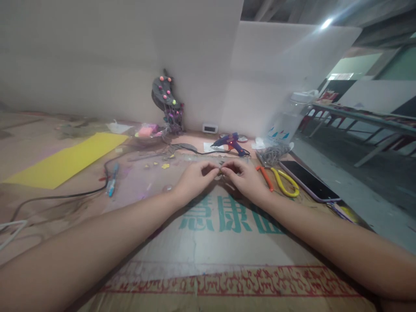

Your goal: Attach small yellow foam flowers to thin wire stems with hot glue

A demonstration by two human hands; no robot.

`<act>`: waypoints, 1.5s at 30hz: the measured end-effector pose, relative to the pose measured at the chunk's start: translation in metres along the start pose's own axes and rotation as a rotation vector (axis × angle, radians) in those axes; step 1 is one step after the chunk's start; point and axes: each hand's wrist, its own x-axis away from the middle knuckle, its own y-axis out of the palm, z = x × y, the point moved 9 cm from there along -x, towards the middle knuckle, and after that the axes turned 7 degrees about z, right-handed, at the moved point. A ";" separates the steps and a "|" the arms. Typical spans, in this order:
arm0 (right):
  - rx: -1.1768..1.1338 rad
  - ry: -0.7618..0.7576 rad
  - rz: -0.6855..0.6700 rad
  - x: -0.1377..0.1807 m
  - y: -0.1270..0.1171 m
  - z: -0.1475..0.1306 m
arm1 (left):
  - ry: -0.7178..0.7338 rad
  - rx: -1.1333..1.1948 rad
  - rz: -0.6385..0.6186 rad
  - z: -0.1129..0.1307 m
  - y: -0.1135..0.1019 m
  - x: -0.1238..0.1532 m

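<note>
Above the middle of the printed cardboard (195,255), my left hand (199,175) and my right hand (240,173) meet fingertip to fingertip. Both are closed in a pinch around something tiny, partly yellowish, mostly hidden by the fingers. A yellow flower cutout (165,166) lies flat to the left of my left hand, with several small yellow scraps near it. Behind my hands rests a blue glue gun (232,142) with a lit red light. Pliers with orange and yellow handles (285,182) lie beside my right wrist.
Yellow sheet (69,160), blue pen (112,180) and a black cable lie left. At the back are a grey form with coloured pins (164,93) and a small digital display (210,128). To the right are a phone (308,180), grey wire (273,154) and a large clear bottle (287,115).
</note>
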 end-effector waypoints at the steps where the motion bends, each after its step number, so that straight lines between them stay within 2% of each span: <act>1: 0.005 0.000 -0.002 0.000 0.000 0.000 | -0.004 0.000 -0.001 0.000 0.000 0.000; 14: 0.038 -0.003 -0.007 0.001 0.000 0.003 | -0.031 0.087 -0.024 -0.006 0.002 -0.001; 27: -0.027 0.014 -0.055 0.002 0.002 0.000 | -0.067 0.040 0.009 -0.003 -0.001 0.000; 45: 0.000 0.021 -0.036 0.002 0.003 0.004 | -0.028 0.095 -0.033 -0.008 0.004 -0.001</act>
